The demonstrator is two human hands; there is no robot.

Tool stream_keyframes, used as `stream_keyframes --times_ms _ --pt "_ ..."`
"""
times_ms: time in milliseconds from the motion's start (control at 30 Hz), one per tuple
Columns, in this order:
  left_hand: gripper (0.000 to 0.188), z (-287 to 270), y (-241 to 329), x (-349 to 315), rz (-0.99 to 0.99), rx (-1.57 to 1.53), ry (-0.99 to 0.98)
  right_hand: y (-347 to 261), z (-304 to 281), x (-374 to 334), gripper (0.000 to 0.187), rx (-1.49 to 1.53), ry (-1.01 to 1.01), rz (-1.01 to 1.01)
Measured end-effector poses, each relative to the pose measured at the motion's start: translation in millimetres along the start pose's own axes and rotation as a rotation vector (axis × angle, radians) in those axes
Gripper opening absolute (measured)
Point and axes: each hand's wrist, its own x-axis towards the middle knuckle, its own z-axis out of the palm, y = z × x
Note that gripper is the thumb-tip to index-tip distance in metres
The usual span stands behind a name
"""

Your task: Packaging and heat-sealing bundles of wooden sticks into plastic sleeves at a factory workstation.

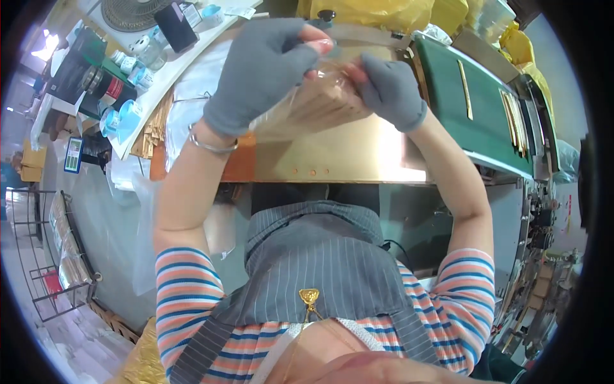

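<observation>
My left hand [265, 73] and my right hand [393, 93] both wear grey gloves that leave the fingertips bare. Between them, above the brass-coloured work plate [332, 157], is a clear plastic bag [281, 118] with a bundle of light-brown, stick-like pieces [329, 99] inside. The right fingertips pinch the bag's far upper edge. My left fingers are curled at its other top corner, closed on the film; part of the grip is hidden behind the glove. Tilted, the bag hangs toward me, its lower end over the plate.
To the right runs a green belt [470, 96] with a few thin brown strips on it. A white shelf at the left holds a phone [176, 29], a glass jar [147, 51] and blue-and-white cups [131, 115]. Yellow bags [371, 13] lie beyond the plate; a wire rack [54, 256] stands at lower left.
</observation>
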Motion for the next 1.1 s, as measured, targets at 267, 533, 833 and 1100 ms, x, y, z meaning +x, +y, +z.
stream_keyframes --times_ms 267,533,833,1100 --pt "0.042 32 -197 5 -0.363 -0.273 0.047 100 104 51 0.021 -0.346 -0.148 0.03" --pt "0.049 16 -272 41 -0.547 -0.587 0.173 169 154 137 0.035 -0.278 0.116 0.355" --pt "0.042 6 -279 77 -0.671 -0.74 0.167 226 188 89 0.02 -0.463 -0.064 0.516" --pt "0.044 4 -279 73 -0.61 -0.666 0.172 220 193 91 0.016 -0.452 -0.013 0.561"
